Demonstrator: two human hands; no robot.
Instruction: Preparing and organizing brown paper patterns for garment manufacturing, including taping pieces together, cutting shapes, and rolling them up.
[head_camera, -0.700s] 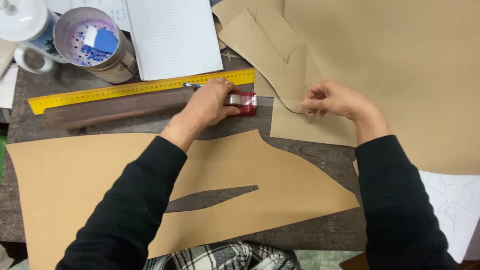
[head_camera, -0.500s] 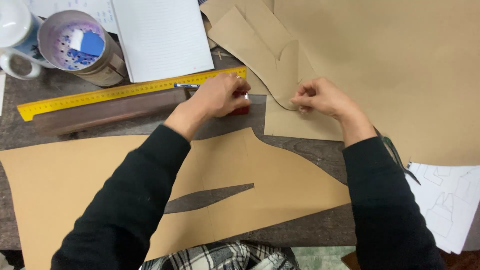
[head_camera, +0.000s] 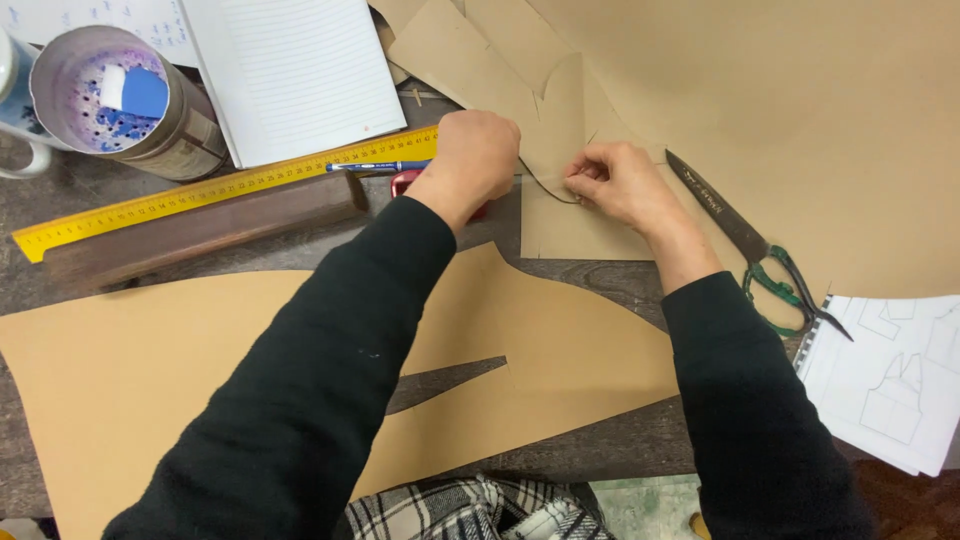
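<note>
Now left hand (head_camera: 478, 150) fisted over red tool (head_camera: 404, 181), just below ruler (head_camera: 225, 187), fingers closed round it. Right hand (head_camera: 612, 180) pinches curved edge of small card piece (head_camera: 560, 215), fingertips together on it. Piece lies on table (head_camera: 610, 280) between both hands, above big cut pattern (head_camera: 540, 350). Judgement: keep pinch close to curve, press piece flat, guide tool slowly along edge, fingers clear of tool. Scissors (head_camera: 760, 250) lie just right, untouched.
</note>
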